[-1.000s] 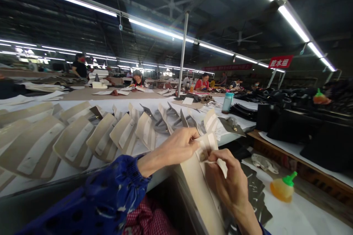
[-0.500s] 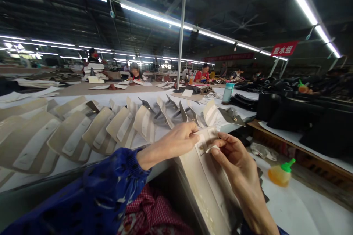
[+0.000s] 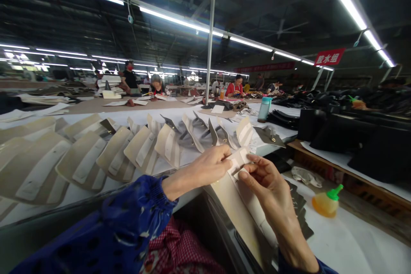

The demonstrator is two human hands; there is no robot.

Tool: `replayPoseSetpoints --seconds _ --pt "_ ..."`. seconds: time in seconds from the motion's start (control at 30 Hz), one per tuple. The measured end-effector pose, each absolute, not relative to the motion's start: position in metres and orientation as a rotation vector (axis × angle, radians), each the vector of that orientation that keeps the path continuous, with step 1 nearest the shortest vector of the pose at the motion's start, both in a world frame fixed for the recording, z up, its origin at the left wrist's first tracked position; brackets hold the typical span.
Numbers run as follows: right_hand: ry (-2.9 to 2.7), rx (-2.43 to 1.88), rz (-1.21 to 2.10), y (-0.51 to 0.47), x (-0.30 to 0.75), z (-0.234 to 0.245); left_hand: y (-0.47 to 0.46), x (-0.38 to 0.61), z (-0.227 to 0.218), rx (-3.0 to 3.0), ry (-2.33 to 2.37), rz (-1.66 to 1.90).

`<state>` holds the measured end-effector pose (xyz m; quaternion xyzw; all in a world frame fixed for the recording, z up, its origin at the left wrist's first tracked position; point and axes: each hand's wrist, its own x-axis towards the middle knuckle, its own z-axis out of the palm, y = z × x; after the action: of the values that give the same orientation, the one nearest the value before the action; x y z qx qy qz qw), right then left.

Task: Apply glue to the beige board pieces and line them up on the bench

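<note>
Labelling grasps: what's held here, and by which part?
A beige flat panel with a white strip, pinched at its top end between the fingertips of the left hand and the right hand.

Orange squeeze bottle (image 3: 326,202) — teal tumbler (image 3: 265,109) beyond.

Matt beige leather-like panel (image 3: 236,205) – white paper-like strip (image 3: 239,160) – glossy orange plastic bottle (image 3: 326,202).
</note>
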<state>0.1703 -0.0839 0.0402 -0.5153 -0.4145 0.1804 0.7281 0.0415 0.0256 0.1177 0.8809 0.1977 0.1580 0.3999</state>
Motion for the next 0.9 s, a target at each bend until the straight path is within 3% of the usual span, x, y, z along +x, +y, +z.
replayPoseSetpoints --seconds 0.6,0.9 --pt "-0.972 -1.253 0.077 -0.074 0.159 0.019 0.031 0.049 0.103 2.213 0.448 0.528" --pt "-1.155 -1.319 0.176 -0.074 0.169 0.017 0.045 0.054 0.087 2.250 0.445 0.532"
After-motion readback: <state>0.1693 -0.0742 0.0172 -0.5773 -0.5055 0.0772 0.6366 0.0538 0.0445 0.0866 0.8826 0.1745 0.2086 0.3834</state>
